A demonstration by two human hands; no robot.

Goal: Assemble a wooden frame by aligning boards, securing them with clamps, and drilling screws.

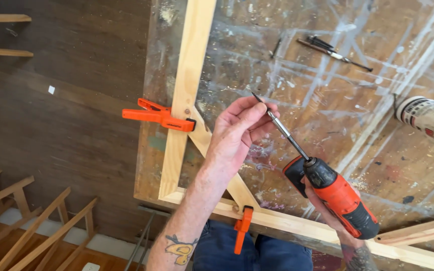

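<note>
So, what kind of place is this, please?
Probably a woodworking workshop. A paint-stained workbench carries a wooden frame held by orange clamps. The right hand holds a red cordless drill, and the left hand touches its bit.

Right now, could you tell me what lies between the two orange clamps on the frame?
In the head view, a diagonal wooden brace runs between the upper clamp and the lower clamp; the left hand partly hides it.

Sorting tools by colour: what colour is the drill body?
Orange-red with black, on the drill in the head view.
</note>
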